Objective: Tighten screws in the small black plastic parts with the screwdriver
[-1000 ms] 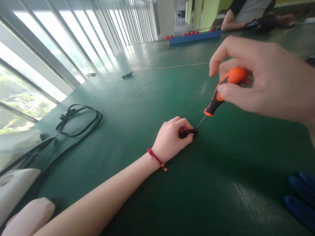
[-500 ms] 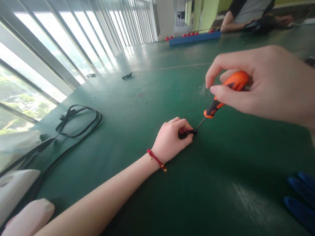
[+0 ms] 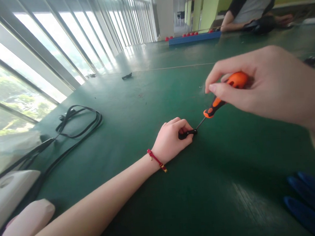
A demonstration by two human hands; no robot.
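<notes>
Green table [image 3: 159, 212] with a worn surface, barred windows on the left. Nearest the edge: a blue glove-like item [image 3: 308, 202] at lower right and a pale pink object [image 3: 28, 224] at lower left, both clear of the work.

My left hand [image 3: 171, 140] rests on the table, fingers closed narrowly around a small black part [image 3: 186, 134], its outer end exposed. Assessment: a firm pinch low against the table should stop the part twisting; fingertips are best held back from the tip in case it slips.

The shaft of an orange-and-black screwdriver [image 3: 213, 107] slants down to that exposed end. Whether the tip is seated cannot be told. My right hand [image 3: 272, 85] grips its handle, thumb and forefinger curled close together. Recommended: shaft in line with the contact point, steady axial pressure, small turns from the fingers, no sideways lever.

Farther off: a looped black cable [image 3: 100, 119] at left, a small black piece [image 3: 127, 76], a blue bar [image 3: 195, 38] with red pieces, and a seated person [image 3: 252, 8].
</notes>
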